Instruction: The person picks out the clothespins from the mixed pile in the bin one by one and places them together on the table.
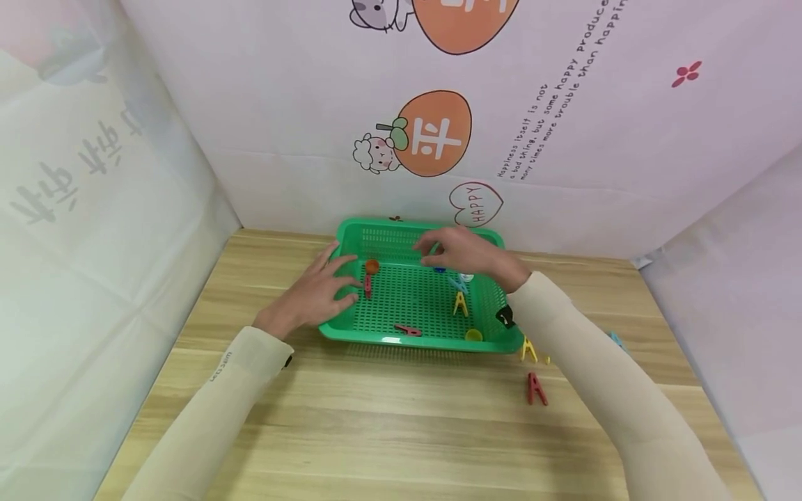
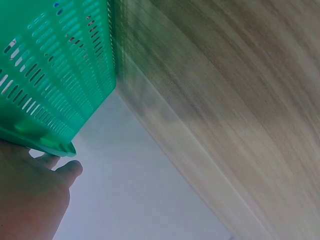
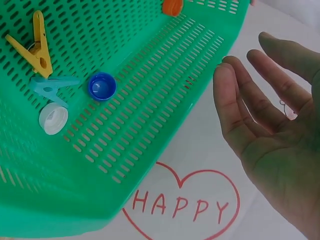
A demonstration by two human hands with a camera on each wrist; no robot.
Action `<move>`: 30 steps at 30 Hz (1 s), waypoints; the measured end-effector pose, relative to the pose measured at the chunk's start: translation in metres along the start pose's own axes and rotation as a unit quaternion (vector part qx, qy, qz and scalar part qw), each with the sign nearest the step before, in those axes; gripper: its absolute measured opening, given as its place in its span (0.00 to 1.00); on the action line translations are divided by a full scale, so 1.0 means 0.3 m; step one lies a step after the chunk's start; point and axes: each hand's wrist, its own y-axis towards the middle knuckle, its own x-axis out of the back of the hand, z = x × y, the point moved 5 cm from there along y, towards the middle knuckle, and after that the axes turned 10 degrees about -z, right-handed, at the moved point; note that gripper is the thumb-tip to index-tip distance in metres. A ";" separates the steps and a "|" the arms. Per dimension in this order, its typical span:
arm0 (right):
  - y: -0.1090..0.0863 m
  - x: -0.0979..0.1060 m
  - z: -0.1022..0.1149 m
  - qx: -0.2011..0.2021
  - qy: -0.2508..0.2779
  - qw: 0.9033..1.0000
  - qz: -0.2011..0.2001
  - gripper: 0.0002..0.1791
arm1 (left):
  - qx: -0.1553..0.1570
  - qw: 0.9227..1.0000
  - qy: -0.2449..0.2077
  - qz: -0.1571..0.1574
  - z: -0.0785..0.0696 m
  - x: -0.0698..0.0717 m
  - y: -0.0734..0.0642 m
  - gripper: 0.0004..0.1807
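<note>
A green slotted plastic basket [image 1: 426, 342] stands on the wooden table against the back wall. At its left rim is my left hand [image 1: 313, 293], fingers spread. Over the back right part of the basket hovers my right hand [image 1: 462, 250], fingers slightly bent and holding nothing. Inside the basket are an orange cap [image 1: 372, 267], two red clothespins [image 1: 409, 330], a yellow clothespin [image 1: 460, 304] and a yellow cap [image 1: 473, 335]. The right wrist view shows a light blue clothespin [image 3: 50, 88], a blue cap [image 3: 102, 86] and a white cap [image 3: 53, 119] close together there.
Right of the basket, a yellow clothespin [image 1: 529, 349], a small yellow piece [image 1: 548, 360] and a red clothespin [image 1: 535, 389] lie on the table [image 1: 401, 424]. A light blue clothespin [image 1: 617, 339] shows beyond my right sleeve. Printed white sheets [image 1: 301, 188] enclose the back and sides.
</note>
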 end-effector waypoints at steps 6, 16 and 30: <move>0.036 -0.029 0.016 0.004 -0.004 1.000 0.022 0.19 | 0.001 1.000 0.001 0.002 0.002 0.000 0.001 0.21; 0.117 -0.133 0.031 0.002 -0.031 0.997 0.073 0.21 | 0.005 1.000 0.003 0.002 0.009 -0.002 0.000 0.21; 0.172 -0.263 0.045 0.012 -0.039 0.994 0.105 0.23 | 0.007 1.000 -0.001 0.004 0.006 0.001 0.003 0.21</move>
